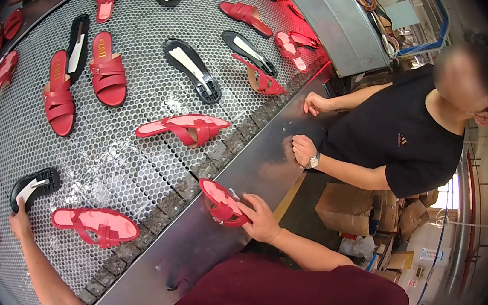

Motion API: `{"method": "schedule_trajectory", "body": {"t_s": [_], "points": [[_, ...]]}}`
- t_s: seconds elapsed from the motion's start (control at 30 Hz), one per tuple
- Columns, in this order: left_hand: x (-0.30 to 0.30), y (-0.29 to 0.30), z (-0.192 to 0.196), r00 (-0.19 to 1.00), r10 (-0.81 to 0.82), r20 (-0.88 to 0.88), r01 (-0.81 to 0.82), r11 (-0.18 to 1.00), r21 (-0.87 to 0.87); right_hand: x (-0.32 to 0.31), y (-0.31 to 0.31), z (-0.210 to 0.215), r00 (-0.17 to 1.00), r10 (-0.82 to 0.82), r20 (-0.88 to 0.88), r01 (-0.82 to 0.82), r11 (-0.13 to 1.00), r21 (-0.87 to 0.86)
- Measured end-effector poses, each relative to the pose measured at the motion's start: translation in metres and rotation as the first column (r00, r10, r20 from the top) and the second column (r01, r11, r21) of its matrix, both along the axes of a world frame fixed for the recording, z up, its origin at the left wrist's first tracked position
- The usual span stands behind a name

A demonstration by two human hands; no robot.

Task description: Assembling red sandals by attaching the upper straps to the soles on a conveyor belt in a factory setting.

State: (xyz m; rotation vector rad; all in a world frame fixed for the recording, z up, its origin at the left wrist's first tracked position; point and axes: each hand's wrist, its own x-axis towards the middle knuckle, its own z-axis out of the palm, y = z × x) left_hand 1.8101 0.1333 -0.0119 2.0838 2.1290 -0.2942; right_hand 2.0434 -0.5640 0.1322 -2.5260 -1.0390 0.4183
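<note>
My left hand (20, 224) reaches out over the mesh conveyor (114, 176) at the left. Its fingers grip the near end of a black shoe sole (48, 181) with a white strip along it. Close to that hand a red strappy sandal upper (113, 220) with a pinkish footbed lies on the mesh. In front of my body, above the metal edge, my right hand (259, 218) is closed on another red sandal upper (215, 193), held tilted. Beyond it rests one more red sandal upper (207, 120) on the mesh.
Several red sandals (109, 77) and black soles (190, 62) are spread over the conveyor. A metal rail (241, 177) borders it. To the right a co-worker in a black shirt (401, 134) has both hands by the rail. Cardboard boxes (346, 204) stand behind, and a metal housing (331, 16) covers the far end.
</note>
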Motion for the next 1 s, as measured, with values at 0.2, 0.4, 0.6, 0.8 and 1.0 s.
{"method": "schedule_trajectory", "body": {"t_s": [0.2,0.4,0.6,0.8,1.0], "points": [[-0.043,0.034,-0.009,0.980,0.077,0.184,-0.086,0.996,0.039,0.019,-0.005,0.008,0.961,-0.097,-0.260,0.085,0.995,-0.056],[-0.042,0.049,0.012,0.965,0.152,0.212,-0.126,0.983,-0.132,0.148,0.020,0.049,0.899,-0.307,-0.312,0.331,0.943,0.025],[0.005,0.008,0.008,0.998,0.060,0.016,-0.060,0.998,0.036,0.308,0.080,0.079,0.387,-0.410,-0.826,0.779,0.625,0.055],[-0.046,0.003,0.005,0.886,0.095,0.453,-0.229,0.941,0.250,0.209,0.060,0.076,0.350,-0.223,-0.910,0.764,0.630,0.139],[-0.095,0.003,0.023,0.246,0.230,0.941,-0.297,0.943,-0.153,0.118,0.011,0.065,0.203,-0.288,-0.936,0.775,0.632,-0.027]]}}
